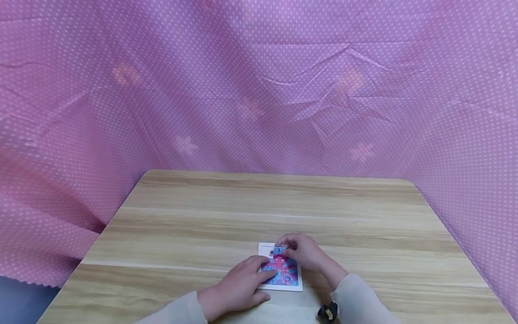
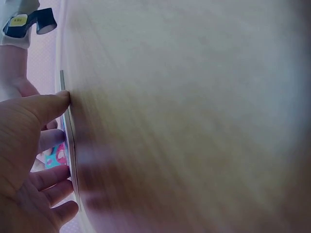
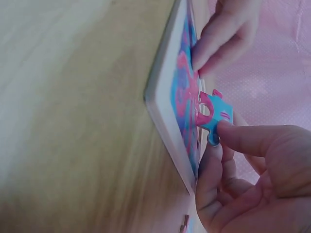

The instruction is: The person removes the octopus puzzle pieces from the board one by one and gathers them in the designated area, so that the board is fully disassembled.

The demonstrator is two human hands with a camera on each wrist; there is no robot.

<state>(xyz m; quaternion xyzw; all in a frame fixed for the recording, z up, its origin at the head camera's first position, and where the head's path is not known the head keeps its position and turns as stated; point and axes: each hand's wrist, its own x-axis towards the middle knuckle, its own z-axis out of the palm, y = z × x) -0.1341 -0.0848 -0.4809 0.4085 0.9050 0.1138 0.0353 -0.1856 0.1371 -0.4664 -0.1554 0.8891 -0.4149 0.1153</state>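
A jigsaw puzzle (image 1: 289, 278) in a white-bordered tray (image 1: 300, 288) lies on the table, showing a pink creature on blue. My right hand (image 1: 304, 253) is over its upper right part. In the right wrist view, that hand (image 3: 272, 170) pinches a blue and pink puzzle piece (image 3: 219, 112) between thumb and fingers, tilted up from the puzzle. My left hand (image 1: 238, 282) rests on the left side of the tray, fingertips on the puzzle and thumb by its near edge. The left wrist view shows that hand's fingers (image 2: 53, 177) along the tray's thin edge (image 2: 71, 141).
The wood-grain table (image 1: 194, 225) spreads around the tray. A pink dotted cloth (image 1: 259, 90) hangs behind and at both sides. On the right wrist sits a black camera (image 1: 327, 312). Small coloured bits (image 3: 185, 225) show at the bottom of the right wrist view.
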